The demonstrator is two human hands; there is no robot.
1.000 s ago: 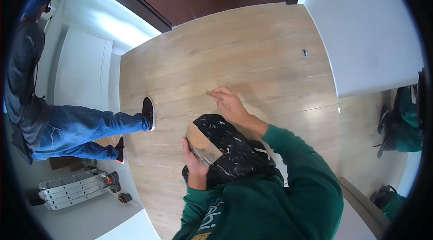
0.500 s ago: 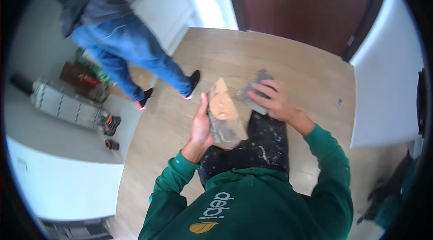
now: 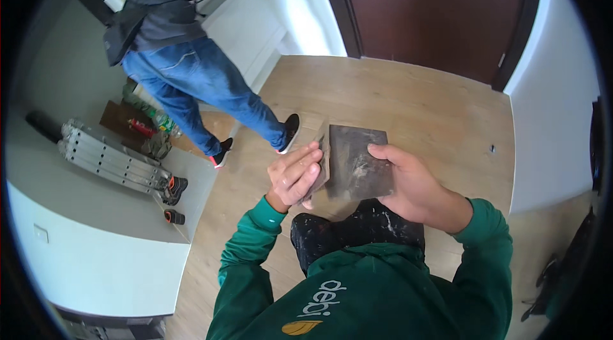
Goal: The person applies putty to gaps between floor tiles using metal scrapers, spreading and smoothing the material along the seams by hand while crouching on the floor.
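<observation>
My right hand (image 3: 418,187) is closed on a dark grey, nearly square flat plate (image 3: 357,171), its thumb on the upper face. Pale smears mark that face. My left hand (image 3: 297,174) grips a thin greyish-brown plate (image 3: 325,151), tilted nearly edge-on, with the fingers lying over its near side. The plates meet or almost meet along the right one's left edge; I cannot tell whether they touch. The far side of the left plate is hidden. Both are held above my dark, paint-spattered trousers (image 3: 364,225).
A person in blue jeans (image 3: 198,75) stands ahead on the left. A folded metal ladder (image 3: 112,158) and a small dark cylinder (image 3: 174,217) lie on the left ledge, near a bottle (image 3: 167,124). A brown door (image 3: 434,14) stands ahead. Some small object (image 3: 491,148) lies on the wooden floor.
My hands have come together. The left plate, face-up with a tan mass on it before, gives way to one seen edge-on; that mass is out of sight. My right hand now shows its thumb on top.
</observation>
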